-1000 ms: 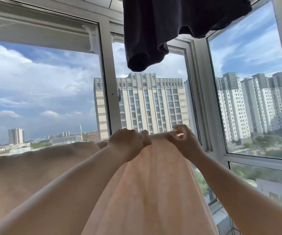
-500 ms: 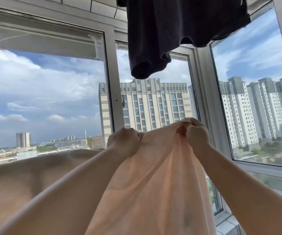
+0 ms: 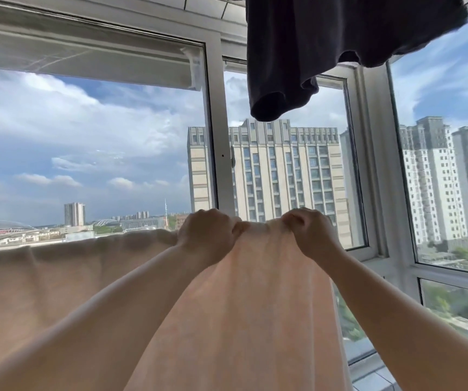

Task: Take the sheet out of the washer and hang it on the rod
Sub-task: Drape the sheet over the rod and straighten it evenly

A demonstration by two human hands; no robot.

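Note:
A pale peach sheet (image 3: 244, 300) hangs in front of me, draped along a line at hand height; the rod under it is hidden by the cloth. Its left part (image 3: 58, 272) stretches away to the left edge of the view. My left hand (image 3: 207, 235) grips the sheet's top fold with curled fingers. My right hand (image 3: 308, 230) pinches the same fold a short way to the right. A small bunched stretch of cloth lies between the two hands.
A dark garment (image 3: 325, 46) hangs overhead at the upper right, above my hands. Window frames (image 3: 215, 136) and glass panes stand just behind the sheet. A tiled sill (image 3: 373, 373) shows at the lower right.
My right hand closed on the sheet's top fold, lifted it, then came back down and nearer the left hand. The view tilted upward slightly.

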